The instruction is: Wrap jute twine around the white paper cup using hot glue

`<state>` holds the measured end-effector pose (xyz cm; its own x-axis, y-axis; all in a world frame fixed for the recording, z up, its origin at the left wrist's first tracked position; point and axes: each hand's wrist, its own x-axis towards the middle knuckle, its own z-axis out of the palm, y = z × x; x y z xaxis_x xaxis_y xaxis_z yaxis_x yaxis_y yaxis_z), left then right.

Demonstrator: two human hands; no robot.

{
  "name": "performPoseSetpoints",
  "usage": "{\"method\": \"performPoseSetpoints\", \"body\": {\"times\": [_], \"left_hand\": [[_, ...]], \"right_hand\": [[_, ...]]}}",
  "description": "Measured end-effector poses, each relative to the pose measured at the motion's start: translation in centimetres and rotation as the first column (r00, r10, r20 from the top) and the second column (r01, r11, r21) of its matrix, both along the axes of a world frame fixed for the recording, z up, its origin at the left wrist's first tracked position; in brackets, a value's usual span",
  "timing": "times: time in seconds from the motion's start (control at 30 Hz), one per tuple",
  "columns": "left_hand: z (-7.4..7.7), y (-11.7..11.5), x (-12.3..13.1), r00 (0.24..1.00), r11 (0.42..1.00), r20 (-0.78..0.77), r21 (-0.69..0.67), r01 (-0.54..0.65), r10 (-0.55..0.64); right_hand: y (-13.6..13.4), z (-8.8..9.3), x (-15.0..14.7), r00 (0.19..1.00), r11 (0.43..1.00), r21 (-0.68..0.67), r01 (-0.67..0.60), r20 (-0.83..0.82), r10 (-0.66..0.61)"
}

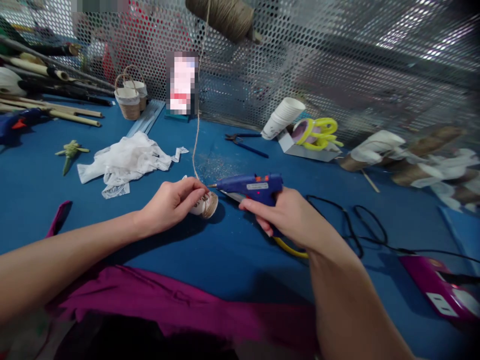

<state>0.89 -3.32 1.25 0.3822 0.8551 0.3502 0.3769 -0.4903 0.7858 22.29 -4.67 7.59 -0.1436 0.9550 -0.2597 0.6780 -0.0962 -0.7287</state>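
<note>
**Glue gun nozzle at twine-wrapped cup**

Blue table (225, 250): a crumpled white cloth (123, 160) lies to the left, well apart from my hands. My right hand (290, 215) is clenched around the blue glue gun (249, 186), its nozzle pointing left, just beside the cup. My left hand (172, 202) grasps the small paper cup (205, 205), which lies on its side on the table, partly wrapped in twine. A twine strand (197, 140) rises from the cup toward the spool (225, 17) overhead.
</note>
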Motion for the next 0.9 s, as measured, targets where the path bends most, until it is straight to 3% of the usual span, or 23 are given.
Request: {"method": "performPoseSetpoints", "body": {"times": [0.1,0.13,0.23,0.4,0.53,0.63,0.67,0.7,0.73,0.77,0.9], "left_hand": [[0.1,0.0,-0.1,1.0,0.999,0.001,0.05,0.003,-0.003],[0.2,-0.1,-0.2,1.0,0.998,0.001,0.064,0.002,-0.002],[0.3,-0.2,-0.3,1.0,0.997,0.003,0.083,-0.001,0.001],[0.4,-0.5,-0.3,1.0,0.989,0.016,0.145,0.021,-0.024],[0.7,-0.9,-0.2,0.997,0.966,-0.012,0.248,0.077,-0.076],[0.9,-1.2,-0.1,0.988,0.933,-0.045,0.325,0.154,-0.148],[0.9,-1.3,-0.1,0.983,0.921,-0.055,0.343,0.182,-0.173],[0.9,-1.3,-0.1,0.978,0.912,-0.068,0.353,0.207,-0.196],[0.8,-1.4,-0.1,0.973,0.905,-0.083,0.357,0.23,-0.215],[0.8,-1.4,0.0,0.968,0.9,-0.098,0.356,0.251,-0.231],[0.7,-1.4,0.0,0.956,0.907,-0.096,0.302,0.295,-0.279]], "right_hand": [[1.5,-1.0,1.0,0.981,0.976,0.133,0.17,-0.117,-0.155],[2.1,-1.3,1.4,0.972,0.95,0.21,0.232,-0.081,-0.219],[4.1,-2.2,2.6,0.872,0.886,0.375,0.273,0.293,-0.393],[6.4,-4.0,3.9,0.795,0.888,0.351,0.296,0.424,-0.433],[5.8,-4.0,3.0,0.779,0.857,0.425,0.289,0.415,-0.469],[4.2,-3.2,0.6,0.876,0.883,0.436,0.173,0.342,-0.341],[3.6,-3.0,-0.4,0.934,0.911,0.399,0.098,0.279,-0.223],[2.9,-2.8,-1.4,0.998,0.95,0.309,-0.039,0.064,0.02],[2.3,-2.7,-2.3,0.972,0.956,0.256,-0.144,-0.145,0.185],[1.8,-2.7,-3.1,0.928,0.953,0.233,-0.192,-0.272,0.253],[0.7,-3.0,-4.3,0.834,0.963,0.256,-0.083,-0.511,0.208]]}}
